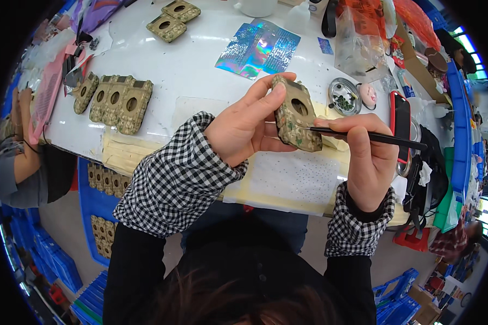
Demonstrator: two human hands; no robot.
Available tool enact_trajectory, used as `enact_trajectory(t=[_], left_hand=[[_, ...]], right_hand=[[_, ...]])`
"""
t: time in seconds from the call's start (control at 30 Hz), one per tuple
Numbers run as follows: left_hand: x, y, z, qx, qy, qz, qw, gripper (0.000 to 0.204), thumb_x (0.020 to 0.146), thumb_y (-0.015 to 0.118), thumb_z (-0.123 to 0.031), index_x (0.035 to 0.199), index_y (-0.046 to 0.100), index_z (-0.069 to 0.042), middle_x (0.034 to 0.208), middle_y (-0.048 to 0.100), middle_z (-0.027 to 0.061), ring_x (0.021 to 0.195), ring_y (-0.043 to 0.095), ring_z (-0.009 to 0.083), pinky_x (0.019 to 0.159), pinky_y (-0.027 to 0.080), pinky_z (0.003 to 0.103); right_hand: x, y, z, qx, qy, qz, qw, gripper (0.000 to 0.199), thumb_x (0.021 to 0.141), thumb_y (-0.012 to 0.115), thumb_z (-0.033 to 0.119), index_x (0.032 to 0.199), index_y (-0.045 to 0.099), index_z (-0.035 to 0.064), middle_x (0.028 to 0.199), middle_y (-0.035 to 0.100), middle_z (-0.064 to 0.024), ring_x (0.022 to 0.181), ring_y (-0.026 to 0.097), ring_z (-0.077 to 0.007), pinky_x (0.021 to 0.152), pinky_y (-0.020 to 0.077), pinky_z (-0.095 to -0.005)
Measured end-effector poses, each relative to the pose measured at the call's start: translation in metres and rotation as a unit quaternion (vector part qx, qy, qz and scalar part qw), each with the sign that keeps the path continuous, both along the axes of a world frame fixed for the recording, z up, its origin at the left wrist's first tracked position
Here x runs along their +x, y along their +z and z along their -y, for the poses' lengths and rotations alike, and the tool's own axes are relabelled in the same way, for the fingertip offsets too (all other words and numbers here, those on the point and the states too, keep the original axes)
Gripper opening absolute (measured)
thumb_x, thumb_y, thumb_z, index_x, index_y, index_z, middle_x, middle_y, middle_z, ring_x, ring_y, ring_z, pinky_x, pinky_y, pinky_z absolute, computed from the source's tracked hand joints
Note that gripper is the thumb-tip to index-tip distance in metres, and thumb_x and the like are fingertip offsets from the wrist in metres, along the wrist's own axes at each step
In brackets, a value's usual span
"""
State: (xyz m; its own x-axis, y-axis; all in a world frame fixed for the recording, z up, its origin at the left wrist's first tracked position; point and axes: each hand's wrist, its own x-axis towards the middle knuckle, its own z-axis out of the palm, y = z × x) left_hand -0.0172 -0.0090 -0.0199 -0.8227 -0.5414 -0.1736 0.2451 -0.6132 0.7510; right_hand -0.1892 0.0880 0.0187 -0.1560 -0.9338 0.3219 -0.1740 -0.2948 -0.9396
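My left hand (244,127) grips a camouflage-patterned toy tank hull (305,132), its thumb on the upper edge and its fingers beneath. The hull is tilted above the table, and a round dark hole shows in its top. Slim black tweezers (385,138) are pinched in my right hand (366,157), their thin tip at the hull's lower part. Whether the tip holds a tiny part is too small to tell. Just beyond my right hand, a round metal dish (344,91) contains small dark green pieces.
Several similar hulls (131,105) stand on the left of the white table (200,65), with two more (168,27) farther back. Shiny holographic sheets (259,47) lie ahead. A red-edged phone (400,122) is at right. Blue trays (87,206) hold more hulls below left, near another person's arm (27,135).
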Motion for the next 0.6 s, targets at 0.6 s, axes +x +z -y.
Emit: enact_trajectory(t=[0.6], left_hand=[[0.0014, 0.0040, -0.0022, -0.025, 0.010, 0.032, 0.999, 0.051, 0.099, 0.033, -0.043, 0.141, 0.024, -0.016, 0.124, 0.049, 0.0033, 0.109, 0.056, 0.0132, 0.086, 0.054, 0.034]], right_hand=[[0.0027, -0.0034, 0.0021, 0.004, -0.005, 0.005, 1.000, 0.020, 0.094, 0.056, 0.015, 0.092, 0.063, -0.0040, 0.086, 0.065, -0.0079, 0.080, 0.059, -0.0109, 0.072, 0.0449, -0.0222]])
